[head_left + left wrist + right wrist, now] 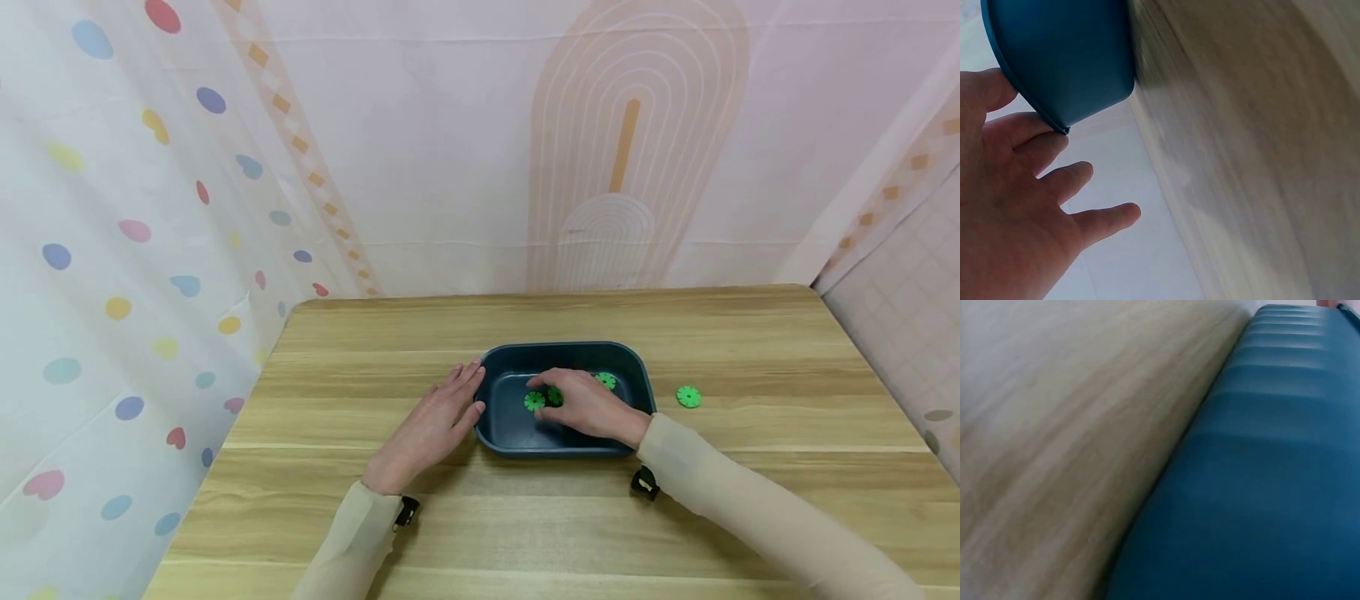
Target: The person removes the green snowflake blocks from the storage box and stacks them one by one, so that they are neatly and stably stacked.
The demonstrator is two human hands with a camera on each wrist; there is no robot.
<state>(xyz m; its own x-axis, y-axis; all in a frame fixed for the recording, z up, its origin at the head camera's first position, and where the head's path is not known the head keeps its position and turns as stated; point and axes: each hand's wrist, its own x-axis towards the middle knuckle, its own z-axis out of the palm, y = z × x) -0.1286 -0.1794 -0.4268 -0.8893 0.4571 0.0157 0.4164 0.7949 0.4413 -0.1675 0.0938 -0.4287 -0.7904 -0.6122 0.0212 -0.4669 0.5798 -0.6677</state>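
Note:
A dark blue rectangular tray (510,452) with a raised rim stands on the wooden table. My left hand (431,429) rests against its left end, fingers extended; in the left wrist view the thumb and a finger of that hand (1016,187) touch the rim while other fingers stand free. Inside the tray, my right hand (588,404) reaches down with thumb and index finger spread around a green notched disc (535,402). A second green disc (555,395) lies partly under the hand. Another green disc (606,381) sits behind the hand, toward the tray's right end.
One more green disc (688,397) lies on the wooden table (750,350) to the right of the tray. A patterned curtain (450,167) hangs behind the table. The right wrist view shows only the tray's ribbed outer wall (1260,487) and the tabletop.

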